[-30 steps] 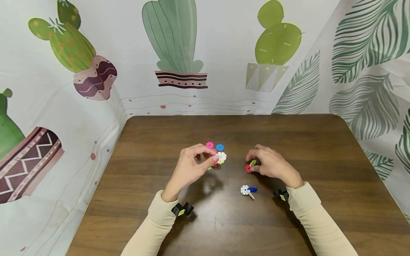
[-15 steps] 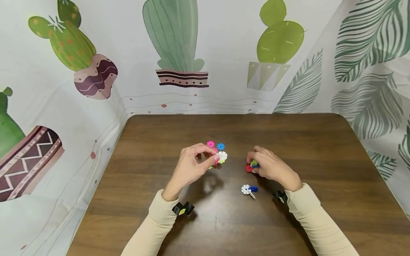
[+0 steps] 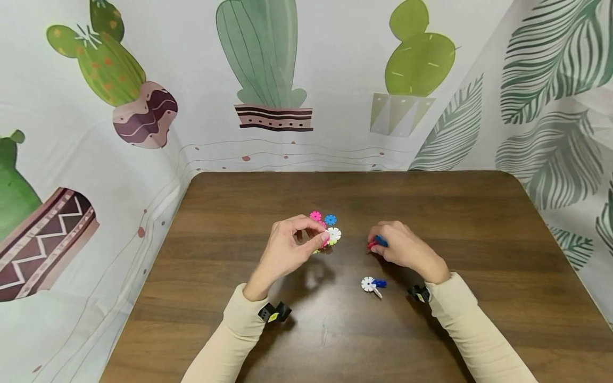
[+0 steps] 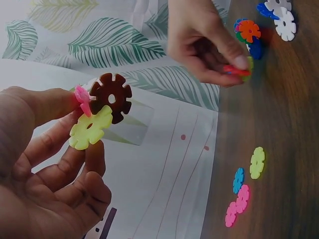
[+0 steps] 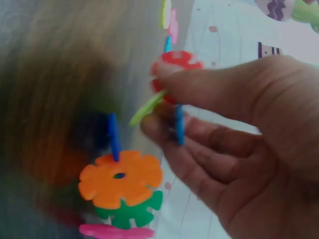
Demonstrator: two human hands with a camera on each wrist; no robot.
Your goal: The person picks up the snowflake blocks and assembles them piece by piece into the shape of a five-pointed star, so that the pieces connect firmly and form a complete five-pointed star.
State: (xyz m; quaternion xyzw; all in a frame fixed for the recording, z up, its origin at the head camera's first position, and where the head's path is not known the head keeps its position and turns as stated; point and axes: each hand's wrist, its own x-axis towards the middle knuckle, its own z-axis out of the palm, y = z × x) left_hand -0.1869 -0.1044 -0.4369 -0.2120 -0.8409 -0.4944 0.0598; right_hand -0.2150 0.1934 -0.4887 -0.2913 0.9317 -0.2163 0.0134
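My left hand (image 3: 289,246) pinches a joined cluster of notched snowflake discs between thumb and fingertips. In the left wrist view it has a brown disc (image 4: 111,98), a yellow disc (image 4: 90,128) and a pink disc (image 4: 82,99); a white disc (image 3: 334,234) shows in the head view. My right hand (image 3: 403,249) pinches a smaller cluster with a red disc (image 5: 177,67), a yellow-green disc (image 5: 148,108) and a blue disc (image 5: 180,124). Both hands are above the brown table, apart from each other.
A white and dark-blue disc cluster (image 3: 369,284) lies nearer me. An orange disc (image 5: 122,177) joined with green and blue ones is below my right hand, hidden in the head view. Loose pink (image 3: 315,216), light-blue (image 3: 330,219) and yellow (image 4: 257,163) discs lie beyond my left hand.
My right hand has turned its cluster: the red disc faced the head camera earlier, and now the blue one shows on top while the green is hidden there. My left hand stays almost still.
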